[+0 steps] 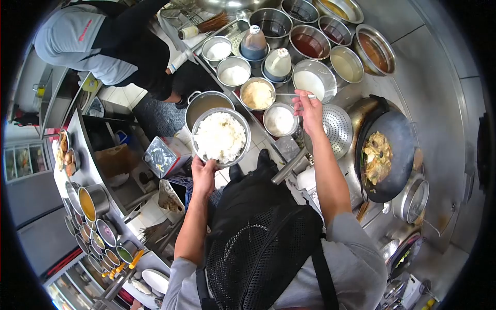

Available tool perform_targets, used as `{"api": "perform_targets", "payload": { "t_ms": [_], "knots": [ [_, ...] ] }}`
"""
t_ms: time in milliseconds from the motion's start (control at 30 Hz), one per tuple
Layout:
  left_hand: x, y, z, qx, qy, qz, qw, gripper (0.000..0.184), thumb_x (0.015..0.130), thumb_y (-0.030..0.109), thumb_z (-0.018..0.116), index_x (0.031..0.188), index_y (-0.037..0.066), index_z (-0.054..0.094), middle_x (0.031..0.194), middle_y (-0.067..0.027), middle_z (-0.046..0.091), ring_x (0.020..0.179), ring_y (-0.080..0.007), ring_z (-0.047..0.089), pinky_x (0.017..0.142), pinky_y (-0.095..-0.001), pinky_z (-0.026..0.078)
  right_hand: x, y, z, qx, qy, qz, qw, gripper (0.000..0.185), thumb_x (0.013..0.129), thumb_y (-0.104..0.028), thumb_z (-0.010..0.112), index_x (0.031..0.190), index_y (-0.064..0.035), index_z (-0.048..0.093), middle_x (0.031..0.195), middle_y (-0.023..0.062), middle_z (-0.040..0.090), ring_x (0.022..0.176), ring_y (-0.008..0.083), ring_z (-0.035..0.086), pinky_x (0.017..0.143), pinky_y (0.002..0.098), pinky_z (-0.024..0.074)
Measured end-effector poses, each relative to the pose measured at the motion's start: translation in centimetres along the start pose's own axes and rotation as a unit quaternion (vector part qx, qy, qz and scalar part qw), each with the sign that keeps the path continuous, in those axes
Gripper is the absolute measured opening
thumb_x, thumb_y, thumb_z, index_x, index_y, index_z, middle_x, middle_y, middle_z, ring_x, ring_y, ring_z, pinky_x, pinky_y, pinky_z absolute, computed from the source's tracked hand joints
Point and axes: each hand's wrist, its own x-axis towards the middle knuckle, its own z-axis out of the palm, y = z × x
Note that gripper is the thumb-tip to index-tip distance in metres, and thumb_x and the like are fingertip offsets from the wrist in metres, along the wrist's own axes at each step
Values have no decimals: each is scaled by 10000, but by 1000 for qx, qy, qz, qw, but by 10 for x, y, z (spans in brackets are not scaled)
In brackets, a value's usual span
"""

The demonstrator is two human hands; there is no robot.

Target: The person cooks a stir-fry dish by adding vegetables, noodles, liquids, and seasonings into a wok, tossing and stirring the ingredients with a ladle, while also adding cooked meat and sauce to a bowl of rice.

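Observation:
My left hand (203, 176) is closed on the rim of a metal bowl (246, 147) filled with white rice (220, 137). The bowl is held level beside a metal pot (194, 111) of brownish liquid, overlapping it in view. My right hand (309, 111) grips the thin handle of a spoon (289, 94). Its far end reaches to a tub of pale yellow seasoning (257, 94), and the tip is hard to make out. Below that tub stands a bowl of white powder (280, 120). A perforated metal strainer ladle (337, 132) lies under my right forearm.
A dark wok (400, 142) with sliced, cooked food (377, 157) sits on the right. Sauce pots (310, 41) and squeeze bottles (278, 63) crowd the counter ahead. Another person (103, 46) bends at upper left. Ingredient containers (94, 204) line the left counter.

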Motion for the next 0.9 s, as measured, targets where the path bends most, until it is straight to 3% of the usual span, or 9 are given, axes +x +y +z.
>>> {"api": "perform_targets", "payload": {
  "t_ms": [67,300,400,567,633,733,767,867,900],
  "knots": [
    [7,0,2,4,-12,2,1000,432,878,-111,499,1302,-43,544,1202,-148,689,1047,-227,709,897,-363,590,3,6,-8,4,11,2,1000,366,1062,-331,603,1226,-8,656,918,56,678,687,89,599,577,262,515],
    [28,14,22,7,-16,7,1000,412,898,-76,510,1306,-32,539,1172,-123,698,977,-205,712,826,-367,600,6,13,-17,84,12,40,996,341,1063,-320,607,1212,-17,660,913,58,680,690,101,592,604,290,526],
    [54,8,20,50,-32,-22,998,419,906,-56,533,1323,-14,530,1183,-109,695,974,-194,707,812,-359,597,-12,-22,-3,131,-86,9,988,333,1065,-311,606,1211,-17,660,913,58,680,706,98,590,613,288,528],
    [64,15,29,-10,-77,-53,996,412,903,-29,571,1314,0,546,1158,-118,706,969,-218,723,776,-356,636,5,-11,9,-24,-21,-30,999,335,1075,-321,584,1203,-28,684,904,35,687,696,70,578,584,244,511],
    [58,10,27,-40,-109,-63,991,442,899,-43,554,1339,-8,525,1178,-135,699,995,-230,723,779,-367,638,7,-6,28,-192,-57,-40,979,357,1081,-330,555,1153,-17,712,907,50,709,729,82,619,589,268,523],
    [37,5,13,-21,-81,-82,993,456,894,-60,538,1347,-22,512,1195,-148,690,995,-234,724,777,-373,639,16,8,56,-334,-113,-235,906,342,1052,-309,558,1091,-14,727,951,146,749,806,260,724,730,380,556],
    [27,7,7,3,-60,-93,994,466,897,-74,524,1362,-78,488,1248,-190,669,1085,-267,708,874,-411,622,21,13,62,-334,-110,-233,907,342,1052,-309,558,1091,-14,727,951,146,749,806,260,724,730,380,556],
    [10,1,-11,0,-27,-95,995,503,887,-95,510,1388,-73,468,1303,-199,644,1127,-283,691,921,-418,610,28,27,71,-378,-139,-246,882,302,1033,-279,572,1104,-31,731,937,179,748,792,325,722,777,397,551],
    [9,0,-18,2,-35,-95,995,521,883,-103,506,1400,-63,466,1339,-200,626,1141,-291,683,961,-427,593,25,27,74,-346,-122,-172,914,297,1029,-277,581,1098,-30,733,914,164,749,782,291,722,743,391,554]
  ]
}}
